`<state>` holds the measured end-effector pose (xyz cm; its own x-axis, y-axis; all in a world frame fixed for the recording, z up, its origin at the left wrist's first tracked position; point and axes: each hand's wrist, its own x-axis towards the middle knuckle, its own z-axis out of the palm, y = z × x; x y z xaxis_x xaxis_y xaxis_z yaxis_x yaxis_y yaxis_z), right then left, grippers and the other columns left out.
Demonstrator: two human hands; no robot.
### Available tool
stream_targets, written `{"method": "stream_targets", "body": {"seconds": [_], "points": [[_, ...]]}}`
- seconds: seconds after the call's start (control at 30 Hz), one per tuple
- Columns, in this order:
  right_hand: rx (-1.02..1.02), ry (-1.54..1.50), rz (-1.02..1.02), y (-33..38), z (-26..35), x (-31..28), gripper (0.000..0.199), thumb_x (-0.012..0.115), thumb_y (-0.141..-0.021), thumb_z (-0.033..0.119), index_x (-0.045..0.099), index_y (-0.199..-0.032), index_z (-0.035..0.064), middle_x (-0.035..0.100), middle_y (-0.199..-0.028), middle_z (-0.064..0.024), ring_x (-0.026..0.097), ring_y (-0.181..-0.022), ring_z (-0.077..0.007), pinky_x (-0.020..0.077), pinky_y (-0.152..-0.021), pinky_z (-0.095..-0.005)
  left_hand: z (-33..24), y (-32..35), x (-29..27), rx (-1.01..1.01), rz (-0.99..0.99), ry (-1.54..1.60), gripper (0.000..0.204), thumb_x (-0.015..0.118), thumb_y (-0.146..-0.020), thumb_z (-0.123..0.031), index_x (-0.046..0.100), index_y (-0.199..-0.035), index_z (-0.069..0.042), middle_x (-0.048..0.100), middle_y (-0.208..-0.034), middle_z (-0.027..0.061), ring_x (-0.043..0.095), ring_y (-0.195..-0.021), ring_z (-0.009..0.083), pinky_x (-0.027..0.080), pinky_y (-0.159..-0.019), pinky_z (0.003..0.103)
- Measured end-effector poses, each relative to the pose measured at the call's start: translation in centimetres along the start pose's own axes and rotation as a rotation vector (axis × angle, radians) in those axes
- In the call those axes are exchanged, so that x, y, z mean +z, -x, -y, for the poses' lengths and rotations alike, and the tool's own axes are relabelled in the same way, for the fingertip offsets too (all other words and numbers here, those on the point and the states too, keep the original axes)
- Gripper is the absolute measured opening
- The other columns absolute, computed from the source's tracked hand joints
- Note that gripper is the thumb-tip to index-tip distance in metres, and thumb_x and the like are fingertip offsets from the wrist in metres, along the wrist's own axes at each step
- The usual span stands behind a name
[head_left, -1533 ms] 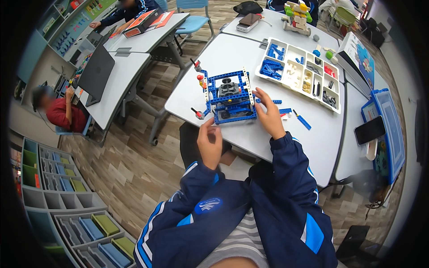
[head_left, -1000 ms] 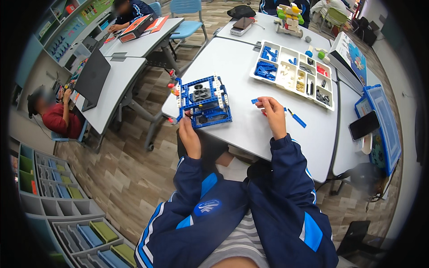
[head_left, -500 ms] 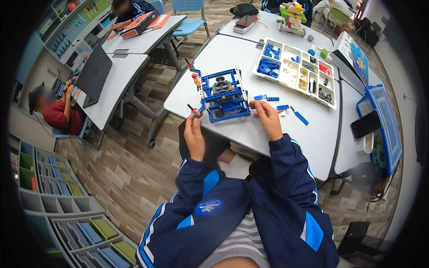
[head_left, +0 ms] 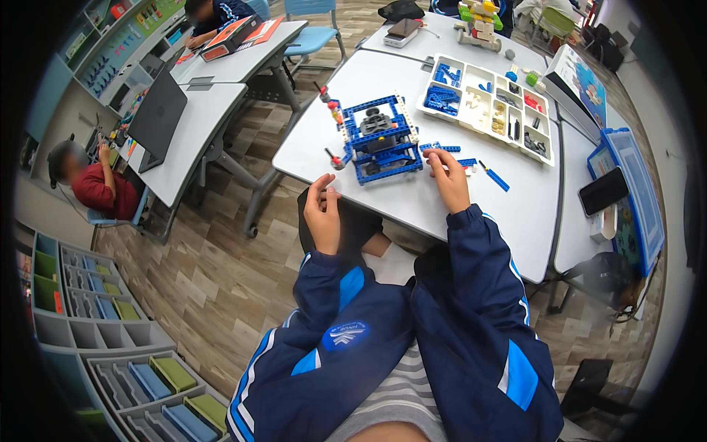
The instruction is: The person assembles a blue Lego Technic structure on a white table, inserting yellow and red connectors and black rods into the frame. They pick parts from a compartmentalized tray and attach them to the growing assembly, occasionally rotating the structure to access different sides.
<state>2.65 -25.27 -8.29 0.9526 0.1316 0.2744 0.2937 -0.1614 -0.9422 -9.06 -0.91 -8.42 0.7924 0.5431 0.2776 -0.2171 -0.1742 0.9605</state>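
A blue building-brick model (head_left: 390,162) with an open frame, grey wheel-like parts inside and red-and-black pieces on its left side stands on the white table. My left hand (head_left: 322,217) is at the near table edge, below the model's left corner, fingers apart and holding nothing. To the right of the model, my right hand (head_left: 449,184) hovers at the table with its fingers loosely spread. Its fingertips are close to the model's right side and to some loose blue beams (head_left: 440,146). A blue beam with a dark rod (head_left: 496,179) lies farther right.
Beyond the model sits a white sorting tray (head_left: 477,121) of blue, red, tan and black parts. A phone on a white block (head_left: 402,32) and another brick model (head_left: 480,29) stand farther back. At right are a box (head_left: 578,88), a dark phone (head_left: 604,193) and a blue-rimmed bin (head_left: 633,199).
The model sits slightly farther away and to the right, turned a little. My left hand has come off its left corner; my right hand stays near its right side.
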Motion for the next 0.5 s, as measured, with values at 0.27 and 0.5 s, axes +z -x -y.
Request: {"method": "stream_targets", "body": {"seconds": [0.27,0.5], "points": [[-0.024,-0.033,-0.064,0.1,-0.8,0.0,0.029,0.055,-0.103,0.021,0.066,-0.119,0.0006,0.069,-0.115,-0.0119,0.064,-0.105,-0.0205,0.0496,-0.092,-0.0332,-0.1,2.1,-1.6,-0.082,0.04,0.023,0.026,0.056,-0.102,-0.011,0.063,-0.124,0.001,0.069,-0.116,0.0068,0.064,-0.086,0.0092,0.048,-0.072,0.022],[-0.125,-0.007,0.061,0.5,-2.0,-0.3,0.027,0.056,-0.094,0.01,0.069,-0.118,0.0039,0.071,-0.112,-0.01,0.066,-0.104,-0.0199,0.0496,-0.092,-0.0309,0.3,1.4,-1.5,0.15,0.016,-0.01,0.036,0.061,-0.1,-0.014,0.06,-0.131,0.003,0.067,-0.118,0.0114,0.064,-0.098,0.0159,0.051,-0.079,0.028]]}}
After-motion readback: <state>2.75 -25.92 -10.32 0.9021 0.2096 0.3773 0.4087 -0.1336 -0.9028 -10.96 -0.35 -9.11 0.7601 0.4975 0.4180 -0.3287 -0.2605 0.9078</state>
